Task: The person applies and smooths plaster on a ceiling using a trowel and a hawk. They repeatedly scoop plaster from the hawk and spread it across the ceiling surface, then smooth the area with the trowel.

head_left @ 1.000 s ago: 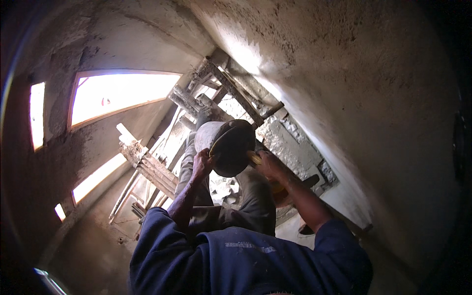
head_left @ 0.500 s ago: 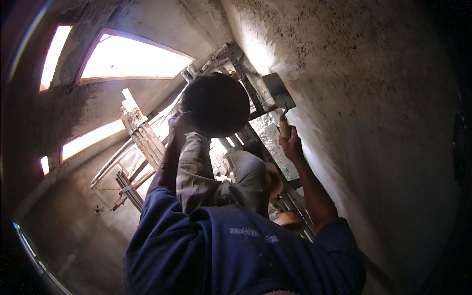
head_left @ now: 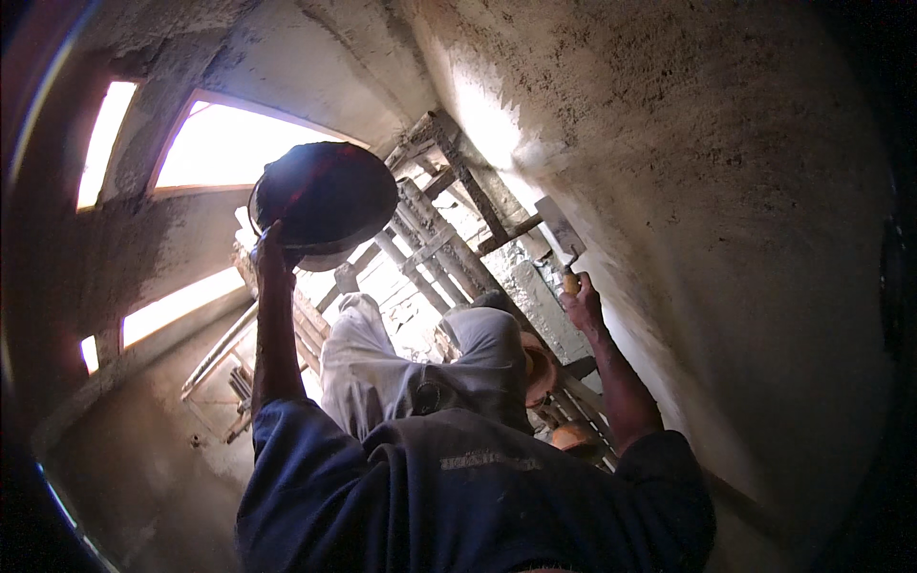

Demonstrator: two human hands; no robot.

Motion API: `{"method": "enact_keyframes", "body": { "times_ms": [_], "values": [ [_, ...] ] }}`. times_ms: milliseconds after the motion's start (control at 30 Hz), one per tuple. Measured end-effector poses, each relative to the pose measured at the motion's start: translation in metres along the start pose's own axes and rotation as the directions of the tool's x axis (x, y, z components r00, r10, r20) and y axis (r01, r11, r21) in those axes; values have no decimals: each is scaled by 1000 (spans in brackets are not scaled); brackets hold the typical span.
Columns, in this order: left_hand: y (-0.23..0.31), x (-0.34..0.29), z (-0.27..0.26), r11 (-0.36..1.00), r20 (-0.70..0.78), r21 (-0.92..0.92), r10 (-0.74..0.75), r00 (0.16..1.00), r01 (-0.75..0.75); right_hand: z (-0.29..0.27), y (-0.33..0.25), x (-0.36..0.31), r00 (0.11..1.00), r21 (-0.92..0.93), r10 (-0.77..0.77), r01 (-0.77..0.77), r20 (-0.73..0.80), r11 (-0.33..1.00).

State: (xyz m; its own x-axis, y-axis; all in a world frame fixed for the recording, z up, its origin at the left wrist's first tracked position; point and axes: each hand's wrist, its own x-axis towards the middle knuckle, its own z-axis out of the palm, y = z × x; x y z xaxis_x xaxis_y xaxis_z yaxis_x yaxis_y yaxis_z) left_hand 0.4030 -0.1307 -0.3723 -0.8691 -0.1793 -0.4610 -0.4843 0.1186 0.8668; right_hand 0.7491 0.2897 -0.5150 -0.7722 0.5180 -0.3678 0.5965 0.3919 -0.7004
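Observation:
My left hand [head_left: 272, 250] is closed on the rim of a dark round pan [head_left: 325, 196], held up at the left in front of a bright opening. The pan is in shadow, and I cannot make out what is in it. In my right hand [head_left: 584, 306] is a trowel [head_left: 560, 232], gripped by its light wooden handle. Its flat metal blade points up and away, close beside the rough plastered wall [head_left: 688, 201] on the right. I cannot tell whether the blade touches the wall.
Wooden poles [head_left: 435, 248] form a scaffold beyond my knees, with gaps between them and bright rubble below. Two orange rounded things [head_left: 575, 437] sit by my right leg. Bound poles [head_left: 306, 329] stand at the left. Bright openings [head_left: 239, 148] pierce the far left wall.
The pan has moved left and tilted, away from above my knees. My right hand and the trowel have shifted slightly down and right in view, with the blade turned. My legs show more fully.

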Motion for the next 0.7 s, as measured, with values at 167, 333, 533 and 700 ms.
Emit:
{"method": "enact_keyframes", "body": {
  "times_ms": [167,333,533,700],
  "values": [
    [-19,33,-17,995,23,-49,-83,996,84,42,-43,35,982,83,182,-185,42,979],
    [-63,90,-40,951,172,-258,-130,976,172,100,-89,90,979,63,201,-204,45,977],
    [-60,102,-35,986,152,-84,-133,979,147,144,-170,113,989,-35,35,-40,-147,999],
    [-61,121,-46,993,294,-39,-98,951,115,146,-213,103,998,-253,50,-58,-38,966]
  ]
}}
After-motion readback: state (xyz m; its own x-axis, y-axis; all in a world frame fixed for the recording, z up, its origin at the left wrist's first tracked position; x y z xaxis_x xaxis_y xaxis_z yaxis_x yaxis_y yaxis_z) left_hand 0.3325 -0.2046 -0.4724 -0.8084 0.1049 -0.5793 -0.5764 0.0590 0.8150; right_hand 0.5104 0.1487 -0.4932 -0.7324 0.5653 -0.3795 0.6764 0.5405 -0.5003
